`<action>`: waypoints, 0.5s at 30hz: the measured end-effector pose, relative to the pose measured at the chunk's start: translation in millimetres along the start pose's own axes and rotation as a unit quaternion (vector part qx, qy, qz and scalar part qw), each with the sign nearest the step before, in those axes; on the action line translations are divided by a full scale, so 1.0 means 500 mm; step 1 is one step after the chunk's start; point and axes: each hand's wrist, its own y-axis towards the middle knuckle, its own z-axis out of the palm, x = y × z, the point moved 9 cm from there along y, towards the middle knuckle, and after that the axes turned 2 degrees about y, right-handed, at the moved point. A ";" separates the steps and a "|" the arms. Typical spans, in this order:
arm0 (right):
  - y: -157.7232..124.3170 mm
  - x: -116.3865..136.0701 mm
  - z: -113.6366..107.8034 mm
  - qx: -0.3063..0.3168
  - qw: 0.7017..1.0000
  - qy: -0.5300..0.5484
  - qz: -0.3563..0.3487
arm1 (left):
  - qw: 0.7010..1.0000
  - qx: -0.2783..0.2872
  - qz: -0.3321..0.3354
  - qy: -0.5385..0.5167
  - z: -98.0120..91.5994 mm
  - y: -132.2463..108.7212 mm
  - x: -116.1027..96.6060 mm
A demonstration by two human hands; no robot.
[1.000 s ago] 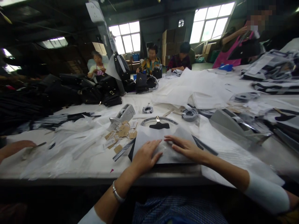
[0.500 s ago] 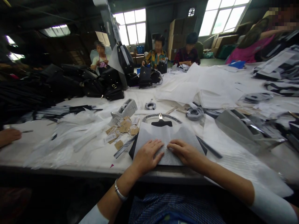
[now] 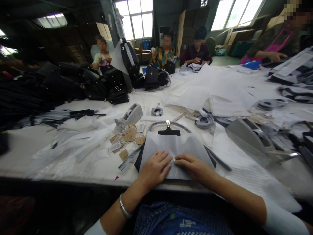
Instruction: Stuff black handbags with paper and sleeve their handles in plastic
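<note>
A black handbag (image 3: 139, 160) lies at the table's near edge, its front covered by a thin white wrapping sheet (image 3: 156, 143). A black tab with a gold clasp (image 3: 168, 131) sticks out above the sheet, and a wrapped handle (image 3: 182, 124) arches behind it. My left hand (image 3: 156, 167) rests flat on the sheet, fingers stretched out. Facing it, my right hand (image 3: 193, 165) lies on the sheet with its fingers extended and slightly bent. Its fingertips touch the sheet's middle near a small shiny spot; the right thumb is hidden.
A tape dispenser (image 3: 130, 115) and brown paper tags (image 3: 129, 135) lie left of the bag. Another dispenser (image 3: 249, 133) stands at right. Coiled wrapped straps (image 3: 204, 120) and white sheets (image 3: 207, 85) lie beyond. Black bags (image 3: 107, 81) are piled at far left; several people sit across the table.
My fingertips have come slightly closer together at the sheet's middle. The other person's hand at the far left has left view. A co-worker's hand shows at the right.
</note>
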 end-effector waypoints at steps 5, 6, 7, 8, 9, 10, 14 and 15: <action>0.006 0.004 0.008 0.097 0.993 -0.065 -0.005 | 0.998 0.023 0.020 0.046 0.008 -0.002 -0.014; 0.009 0.003 0.008 0.123 0.990 -0.072 -0.003 | 0.998 0.031 0.020 0.055 0.009 -0.002 -0.016; 0.012 0.002 0.007 0.146 0.986 -0.075 -0.004 | 0.997 0.040 0.018 0.064 0.009 -0.002 -0.016; 0.014 0.003 0.006 0.165 0.983 -0.074 -0.007 | 0.996 0.049 0.013 0.073 0.009 -0.002 -0.015; 0.016 0.002 0.005 0.178 0.981 -0.072 -0.012 | 0.995 0.058 0.006 0.082 0.008 -0.002 -0.013; 0.017 0.001 0.002 0.181 0.981 -0.071 -0.017 | 0.994 0.068 0.001 0.091 0.007 -0.004 -0.011; 0.011 -0.017 -0.010 0.140 0.986 -0.089 -0.004 | 0.990 0.096 -0.007 0.107 0.007 -0.017 -0.004; 0.007 -0.023 -0.010 0.133 0.986 -0.095 0.003 | 0.990 0.094 -0.009 0.109 0.006 -0.020 -0.003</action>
